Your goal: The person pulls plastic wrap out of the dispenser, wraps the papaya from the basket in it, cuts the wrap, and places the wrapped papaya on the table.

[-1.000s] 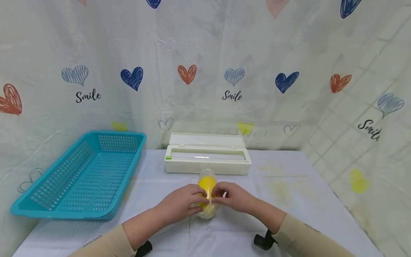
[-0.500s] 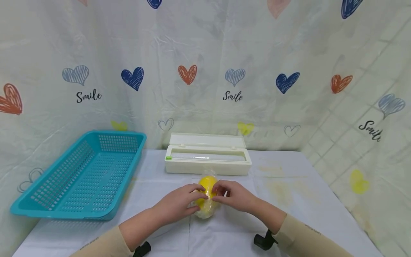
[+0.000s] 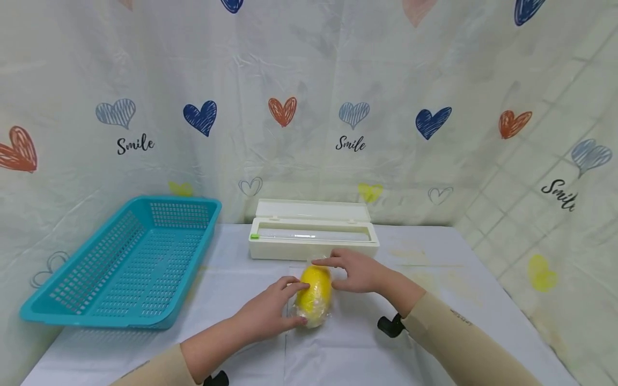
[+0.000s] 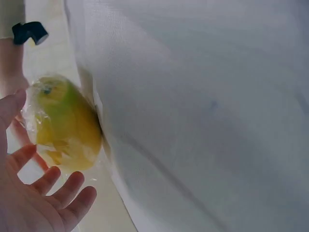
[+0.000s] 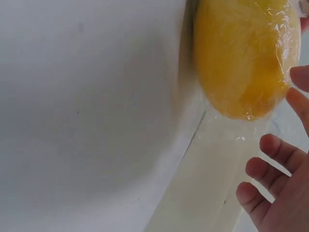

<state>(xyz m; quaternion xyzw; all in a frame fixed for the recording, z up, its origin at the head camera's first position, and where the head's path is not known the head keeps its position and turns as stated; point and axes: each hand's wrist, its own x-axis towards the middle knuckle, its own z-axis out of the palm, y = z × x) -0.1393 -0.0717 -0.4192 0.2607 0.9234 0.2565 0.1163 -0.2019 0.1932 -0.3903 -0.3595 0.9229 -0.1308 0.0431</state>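
Note:
A yellow mango-like fruit (image 3: 315,292), greenish near its stem end in the left wrist view, lies on the white-covered table wrapped in clear cling film (image 4: 41,113). At its left side is my left hand (image 3: 271,312), index fingertip on the fruit and thumb by the near end; the other fingers are spread and relaxed. My right hand (image 3: 359,272) is at the far right side, its index finger stretched across the far end and its thumb near the side. Loose film (image 5: 231,129) sticks out past the fruit's far end in the right wrist view.
Behind the fruit stands a white cling film dispenser (image 3: 314,251) with its lid raised and a roll inside. A blue perforated basket (image 3: 166,317) sits at the left. A heart-print curtain (image 3: 309,166) hangs behind the table.
My right hand has moved away from the fruit's middle to its far end, and its index finger has straightened. The left hand's fingers have spread wider. The fruit has shifted slightly right.

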